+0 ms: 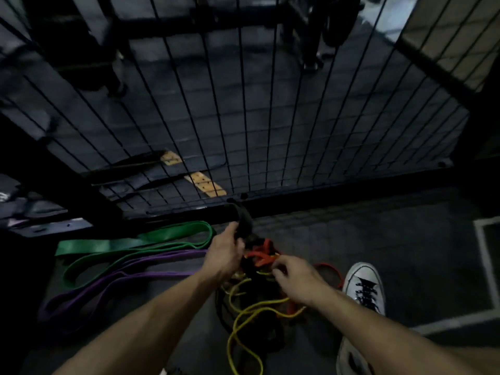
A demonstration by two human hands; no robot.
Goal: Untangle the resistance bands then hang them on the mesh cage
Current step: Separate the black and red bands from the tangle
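Reaching hands (224, 255) (295, 280) in tangled bands (259, 293)

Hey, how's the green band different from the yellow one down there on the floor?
The green band is wide and flat, while the yellow band is thin and cord-like. The green band lies stretched out on its own to the left beside the purple band; the yellow band is snarled in the pile with the red band under the left hand and right hand. Neither hangs on the mesh cage yet.
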